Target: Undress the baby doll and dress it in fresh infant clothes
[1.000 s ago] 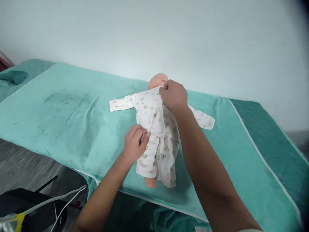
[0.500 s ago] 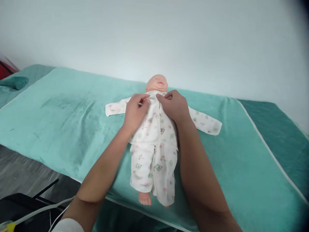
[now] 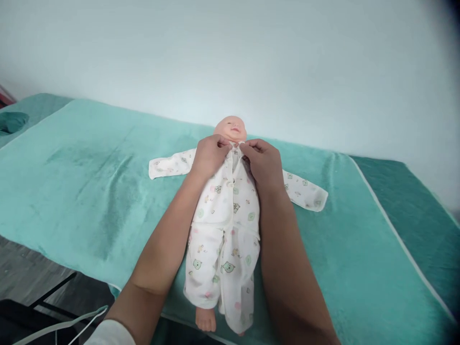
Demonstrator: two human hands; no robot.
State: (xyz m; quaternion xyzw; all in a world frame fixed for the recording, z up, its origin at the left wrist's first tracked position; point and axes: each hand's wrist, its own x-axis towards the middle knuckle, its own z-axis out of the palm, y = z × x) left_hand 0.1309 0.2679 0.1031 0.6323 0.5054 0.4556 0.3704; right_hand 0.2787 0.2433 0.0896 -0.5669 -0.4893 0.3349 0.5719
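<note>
A baby doll (image 3: 230,128) lies on its back on a teal towel (image 3: 89,177), head toward the wall. It wears a white printed romper (image 3: 226,225) with both sleeves spread out sideways. My left hand (image 3: 209,154) pinches the left side of the romper's collar just under the doll's chin. My right hand (image 3: 262,160) pinches the right side of the collar, close beside the left hand. One bare doll foot (image 3: 205,318) sticks out of the trouser leg near the towel's front edge.
The towel covers a padded table that runs along a pale wall (image 3: 230,57); a darker teal cover (image 3: 406,201) shows at the right. Dark floor, a black object and a pale cable (image 3: 61,323) lie at the lower left. A small teal cushion (image 3: 12,122) sits far left.
My left hand went from the doll's waist up to the collar to join the right hand. Both hands now grip the neckline. The view shifted, so the doll sits lower in the frame.
</note>
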